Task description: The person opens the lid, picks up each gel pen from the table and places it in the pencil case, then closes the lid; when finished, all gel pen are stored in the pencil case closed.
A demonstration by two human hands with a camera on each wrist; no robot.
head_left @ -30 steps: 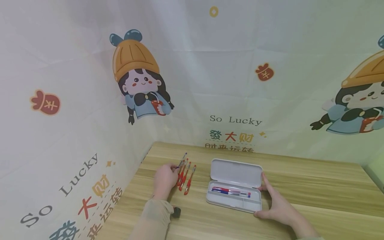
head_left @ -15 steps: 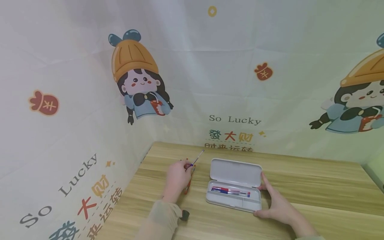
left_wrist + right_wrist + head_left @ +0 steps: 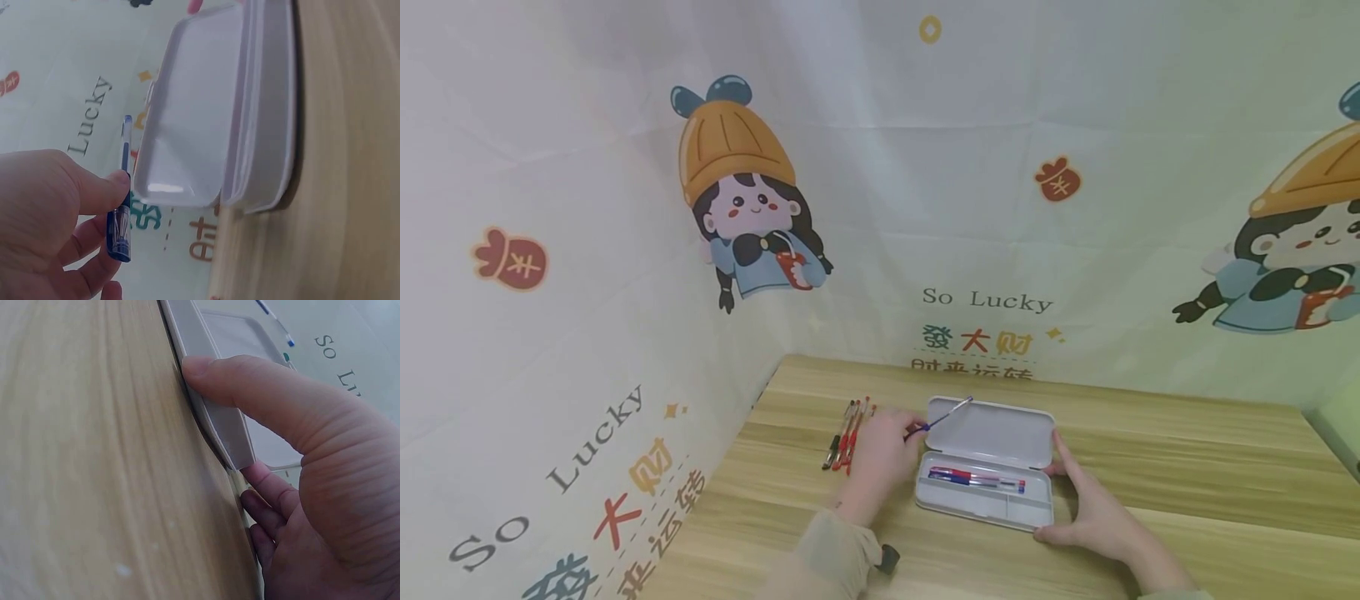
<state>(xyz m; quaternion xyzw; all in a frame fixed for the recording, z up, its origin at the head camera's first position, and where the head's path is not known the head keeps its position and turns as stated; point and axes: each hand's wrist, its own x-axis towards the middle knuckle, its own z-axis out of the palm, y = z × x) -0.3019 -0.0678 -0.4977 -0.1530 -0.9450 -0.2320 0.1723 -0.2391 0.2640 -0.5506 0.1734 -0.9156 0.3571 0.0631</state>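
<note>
My left hand [image 3: 887, 448] pinches a blue pen [image 3: 953, 411] between thumb and fingers, and in the head view the pen overlaps the raised lid [image 3: 992, 437] of a pale grey pencil case [image 3: 962, 511]. Close up in the left wrist view, the pen [image 3: 127, 150] has a clear cap and tilts upright beside the lid. Inside the case's back compartment lie a red and a blue pen [image 3: 966, 479]. My right hand [image 3: 1093, 518] grips the case's right end, with its thumb on the front corner [image 3: 200, 369] and its fingers behind.
Several red pens [image 3: 846, 442] and a black pen [image 3: 831, 452] lie on the wooden table [image 3: 1187, 467] left of the case, partly behind my left hand. A printed cloth backdrop [image 3: 865, 208] rises along the table's back and left edges.
My left hand has carried the blue pen rightward from the loose pens to the front of the lid. The right hand and the case have stayed in place.
</note>
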